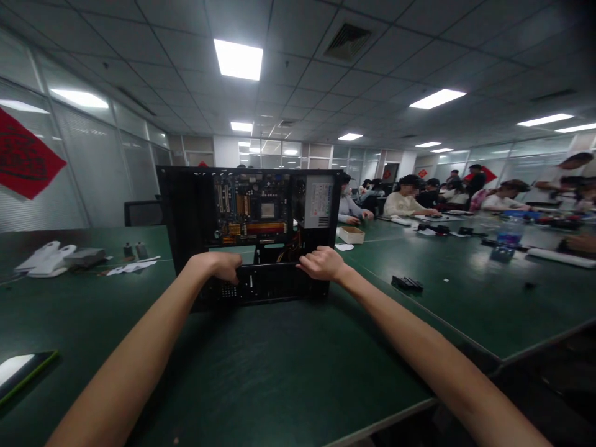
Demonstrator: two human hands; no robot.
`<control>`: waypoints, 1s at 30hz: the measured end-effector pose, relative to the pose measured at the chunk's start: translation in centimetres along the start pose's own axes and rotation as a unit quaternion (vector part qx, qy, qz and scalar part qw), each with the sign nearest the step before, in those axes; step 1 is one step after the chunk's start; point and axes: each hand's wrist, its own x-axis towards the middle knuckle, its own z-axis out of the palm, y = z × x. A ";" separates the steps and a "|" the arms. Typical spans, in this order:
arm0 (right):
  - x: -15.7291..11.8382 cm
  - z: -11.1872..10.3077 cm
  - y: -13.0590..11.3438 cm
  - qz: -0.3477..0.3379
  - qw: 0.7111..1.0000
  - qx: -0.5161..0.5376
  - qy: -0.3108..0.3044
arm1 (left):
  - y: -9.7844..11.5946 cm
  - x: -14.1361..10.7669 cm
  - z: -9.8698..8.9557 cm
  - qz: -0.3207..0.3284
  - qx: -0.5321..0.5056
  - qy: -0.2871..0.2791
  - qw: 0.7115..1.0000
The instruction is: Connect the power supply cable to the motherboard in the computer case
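Note:
A black computer case stands on the green table in front of me, its open side facing me. Inside it I see a motherboard and, at the upper right, a power supply with a white label. Loose cables hang below the power supply. Across the lower part runs a black metal panel. My left hand is closed over that panel's top edge, left of centre. My right hand grips near the same edge's right end, fingers curled. Their fingertips are partly hidden, and whether the panel is fixed or loose I cannot tell.
On the left lie white plastic bags, a grey block and a dark flat device. A small box, a black part and a water bottle are to the right. Several people sit beyond.

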 end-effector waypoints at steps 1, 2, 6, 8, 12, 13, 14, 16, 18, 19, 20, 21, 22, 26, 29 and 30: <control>0.0 0.0 -0.1 0.006 1.000 0.002 -0.008 | -0.1 0.1 0.1 0.002 -0.002 0.001 1.000; 0.1 -0.1 -0.1 0.014 1.000 0.003 -0.018 | -0.3 0.1 0.1 0.004 -0.007 0.004 1.000; 0.6 -0.8 -0.7 0.055 0.996 0.014 -0.071 | -1.1 0.6 0.5 0.011 -0.042 0.024 0.999; 1.4 -1.3 -1.0 0.086 0.992 0.025 -0.087 | -1.7 0.9 0.7 0.012 -0.062 0.039 0.997; 4.5 -2.1 -1.7 0.130 0.977 0.136 -0.100 | -2.5 1.2 0.9 0.040 -0.099 0.043 0.993; 5.5 -2.2 -1.8 0.141 0.966 0.186 -0.108 | -2.6 1.3 1.0 0.048 -0.104 0.043 0.992; 6.6 -2.2 -1.9 0.160 0.949 0.238 -0.128 | -2.7 1.3 1.0 0.052 -0.107 0.045 0.992; 8.8 -1.8 -1.9 0.206 0.902 0.324 -0.195 | -2.7 1.3 0.9 0.052 -0.109 0.056 0.991; 10.7 -0.9 -1.9 0.243 0.857 0.362 -0.275 | -2.6 1.2 0.8 0.046 -0.109 0.062 0.991; 11.4 -0.4 -1.9 0.254 0.842 0.367 -0.305 | -2.5 1.1 0.8 0.043 -0.105 0.059 0.992; 12.0 0.2 -1.9 0.262 0.833 0.366 -0.324 | -2.4 1.0 0.7 0.041 -0.097 0.053 0.993; 12.4 0.8 -1.9 0.268 0.828 0.362 -0.334 | -2.2 0.9 0.6 0.038 -0.085 0.044 0.995; 12.7 1.3 -1.9 0.275 0.824 0.358 -0.341 | -2.0 0.8 0.5 0.037 -0.073 0.034 0.996; 12.6 3.0 -1.8 0.298 0.808 0.352 -0.368 | -1.5 0.2 0.1 0.034 -0.032 0.010 0.999; 12.2 3.5 -1.4 0.294 0.785 0.382 -0.390 | -1.4 -0.3 -0.3 0.040 -0.026 0.003 0.999; 12.1 3.6 -1.3 0.293 0.779 0.393 -0.392 | -1.5 -0.4 -0.5 0.045 -0.033 0.003 0.998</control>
